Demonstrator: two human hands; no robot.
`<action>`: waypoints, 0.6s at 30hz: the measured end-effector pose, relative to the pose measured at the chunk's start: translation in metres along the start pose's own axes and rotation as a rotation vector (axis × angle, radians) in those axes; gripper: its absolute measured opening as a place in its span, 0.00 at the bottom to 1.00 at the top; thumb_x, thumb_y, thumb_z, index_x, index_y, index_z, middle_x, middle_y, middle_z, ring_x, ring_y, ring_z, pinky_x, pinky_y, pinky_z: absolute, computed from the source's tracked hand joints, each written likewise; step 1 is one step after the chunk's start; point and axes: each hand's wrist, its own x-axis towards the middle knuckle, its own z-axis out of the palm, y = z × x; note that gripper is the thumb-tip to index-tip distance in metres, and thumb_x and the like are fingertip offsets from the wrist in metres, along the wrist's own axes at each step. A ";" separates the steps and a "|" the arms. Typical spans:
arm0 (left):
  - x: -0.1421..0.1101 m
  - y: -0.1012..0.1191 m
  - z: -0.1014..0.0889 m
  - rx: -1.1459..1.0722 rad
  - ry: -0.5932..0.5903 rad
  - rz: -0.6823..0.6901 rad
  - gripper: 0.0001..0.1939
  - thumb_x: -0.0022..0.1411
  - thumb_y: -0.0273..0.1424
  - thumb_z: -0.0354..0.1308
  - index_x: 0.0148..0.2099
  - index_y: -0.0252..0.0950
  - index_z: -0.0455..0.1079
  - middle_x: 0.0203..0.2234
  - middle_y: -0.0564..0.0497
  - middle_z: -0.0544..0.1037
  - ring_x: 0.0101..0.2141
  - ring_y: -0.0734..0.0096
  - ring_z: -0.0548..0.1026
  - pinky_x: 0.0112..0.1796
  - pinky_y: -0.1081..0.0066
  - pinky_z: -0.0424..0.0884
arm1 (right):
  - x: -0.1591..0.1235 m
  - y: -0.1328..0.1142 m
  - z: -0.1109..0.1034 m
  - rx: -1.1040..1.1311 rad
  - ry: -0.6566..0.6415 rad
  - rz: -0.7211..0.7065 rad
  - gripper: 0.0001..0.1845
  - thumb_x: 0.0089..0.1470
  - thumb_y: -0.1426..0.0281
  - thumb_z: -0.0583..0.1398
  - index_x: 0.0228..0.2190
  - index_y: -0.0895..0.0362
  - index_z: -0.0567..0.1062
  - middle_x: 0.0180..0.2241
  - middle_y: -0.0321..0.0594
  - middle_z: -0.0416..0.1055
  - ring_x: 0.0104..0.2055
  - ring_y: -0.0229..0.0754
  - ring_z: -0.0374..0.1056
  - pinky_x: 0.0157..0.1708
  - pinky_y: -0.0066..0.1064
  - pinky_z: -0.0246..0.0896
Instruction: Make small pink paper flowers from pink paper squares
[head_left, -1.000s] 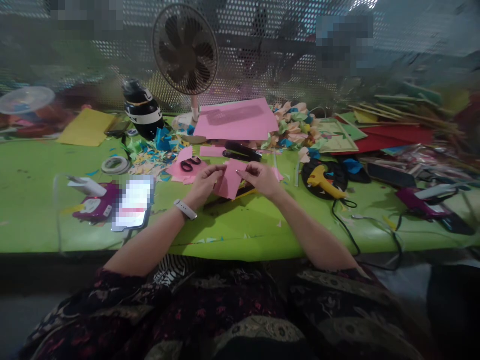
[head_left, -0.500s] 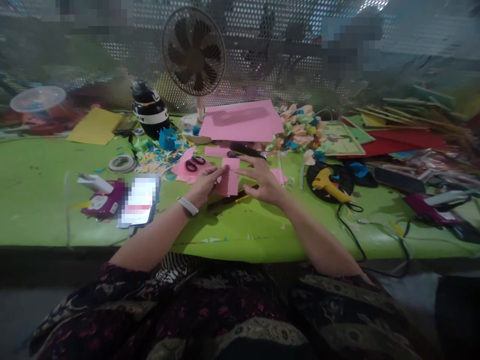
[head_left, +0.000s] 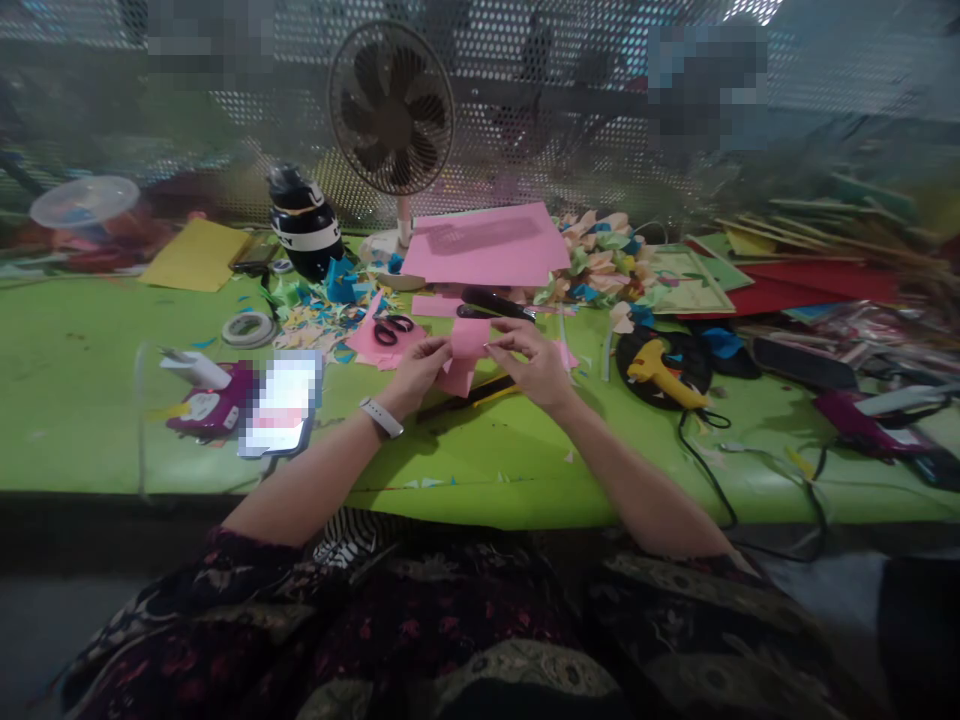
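Table (head_left: 450, 460); two hands (head_left: 420, 370) pinch paper (head_left: 470, 337), seemingly.

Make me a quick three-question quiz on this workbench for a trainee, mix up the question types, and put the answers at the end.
1. What do the left hand and the right hand hold between them?
A) A smartphone
B) A folded or curled piece of pink paper
C) A roll of tape

2. True or false: the yellow glue gun lies to the right of the black-handled scissors.

3. Fill in the blank: the white wristband is on the person's ____ wrist.

Key: 1. B; 2. true; 3. left
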 end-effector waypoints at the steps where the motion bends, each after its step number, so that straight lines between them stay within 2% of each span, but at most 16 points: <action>1: 0.000 -0.001 0.001 -0.012 -0.008 0.013 0.14 0.47 0.40 0.72 0.32 0.35 0.78 0.25 0.53 0.78 0.26 0.78 0.70 0.30 0.75 0.66 | 0.000 0.000 0.001 0.037 0.006 0.060 0.13 0.56 0.57 0.65 0.30 0.53 0.79 0.49 0.48 0.75 0.52 0.50 0.72 0.49 0.47 0.72; 4: -0.002 -0.002 0.002 -0.006 -0.013 0.022 0.15 0.47 0.41 0.73 0.31 0.35 0.77 0.22 0.54 0.76 0.24 0.78 0.67 0.28 0.76 0.64 | 0.001 0.001 0.003 0.084 0.009 0.161 0.16 0.53 0.55 0.65 0.28 0.55 0.77 0.46 0.48 0.76 0.47 0.48 0.73 0.42 0.41 0.74; 9: -0.006 0.000 0.005 0.006 0.041 -0.021 0.18 0.50 0.44 0.71 0.27 0.35 0.73 0.18 0.56 0.70 0.20 0.80 0.61 0.22 0.75 0.56 | 0.001 -0.002 0.004 0.060 0.054 0.176 0.14 0.53 0.57 0.64 0.26 0.54 0.75 0.46 0.47 0.76 0.47 0.46 0.72 0.40 0.38 0.74; 12: -0.010 0.005 0.008 -0.028 0.044 -0.029 0.22 0.51 0.50 0.69 0.25 0.36 0.70 0.19 0.55 0.69 0.20 0.79 0.62 0.22 0.74 0.56 | 0.001 -0.002 0.004 0.059 0.072 0.180 0.14 0.53 0.57 0.64 0.26 0.54 0.76 0.45 0.47 0.76 0.45 0.46 0.73 0.40 0.39 0.73; 16: -0.015 0.014 0.012 0.051 -0.020 0.011 0.24 0.44 0.50 0.73 0.29 0.35 0.75 0.22 0.53 0.74 0.22 0.78 0.65 0.24 0.74 0.60 | 0.000 -0.003 0.004 0.069 0.075 0.157 0.12 0.53 0.59 0.64 0.27 0.54 0.76 0.43 0.46 0.76 0.43 0.46 0.73 0.41 0.41 0.74; 18: -0.017 0.016 0.012 0.110 -0.049 0.020 0.24 0.43 0.51 0.73 0.28 0.34 0.75 0.22 0.52 0.75 0.22 0.78 0.66 0.24 0.73 0.60 | 0.000 -0.004 0.005 0.071 0.077 0.142 0.11 0.53 0.60 0.64 0.26 0.54 0.76 0.43 0.46 0.77 0.42 0.45 0.73 0.41 0.41 0.74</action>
